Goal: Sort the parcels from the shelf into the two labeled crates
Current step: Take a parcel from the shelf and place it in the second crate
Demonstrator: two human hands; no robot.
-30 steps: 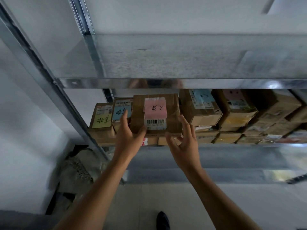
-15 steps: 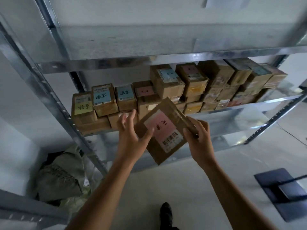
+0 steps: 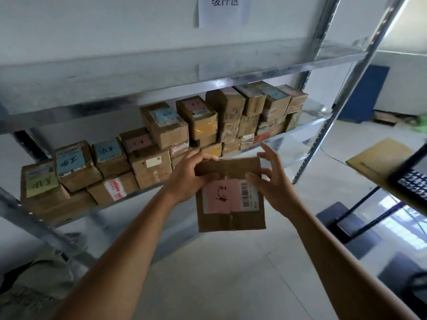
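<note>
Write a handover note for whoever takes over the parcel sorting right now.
Left hand grips the pink-label parcel at its top left corner.
Right hand: fingers spread, thumb on the parcel's right side.
The parcel is off the shelf, held in front of it.
Many stacked parcels remain on the shelf; the crates are not in view.
Left to do: crate this parcel by its label, then the rest.

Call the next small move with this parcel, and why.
Probably close the right hand on the right edge of the parcel: only the left hand grips it, while the right hand's fingers are spread. The pink label already faces the camera.
</note>
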